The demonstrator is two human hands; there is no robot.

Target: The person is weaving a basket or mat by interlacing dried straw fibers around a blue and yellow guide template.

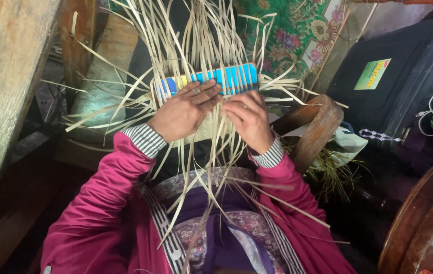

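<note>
The left hand (pixel 183 112) lies spread and flat on the strips (pixel 211 56), fingers pressing just below the blue slat (pixel 211 80); the right hand (pixel 249 121), right of it, curls with fingertips pinching a strip under the slat's right half. Judging from this, a dry strip could crack or slide out of the weave if pulled sideways; loose ends might tangle. The strips are pale, thin and flat, fanning above the slat and trailing below it over the lap.

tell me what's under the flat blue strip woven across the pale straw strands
Pale straw strands pass over and under the flat blue strip. The left hand and right hand cover the woven part just below it, so what lies beneath there is hidden.
</note>
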